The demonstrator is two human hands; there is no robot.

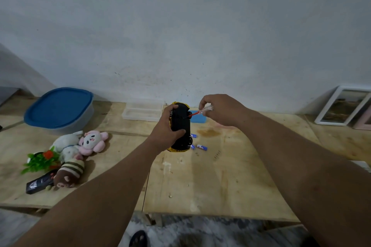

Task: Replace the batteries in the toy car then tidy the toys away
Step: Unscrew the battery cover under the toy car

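A yellow toy car (181,124) is held upside down above the wooden table, its black underside facing me, with my left hand (167,126) wrapped around its left side. My right hand (218,109) grips a small screwdriver (197,113) with a clear handle and red shaft, its tip against the car's underside near the far end. Blue batteries (201,147) lie on the table just right of the car. Soft toys (80,146) lie in a heap at the left: a white one, a pink one and a brown striped one.
A tub with a blue lid (60,106) stands at the back left. A clear plastic tray (143,108) and a blue pad (199,119) sit by the wall. A green plastic plant (41,161) and a black remote (39,183) lie near the toys. Framed pictures (345,105) lean at the right.
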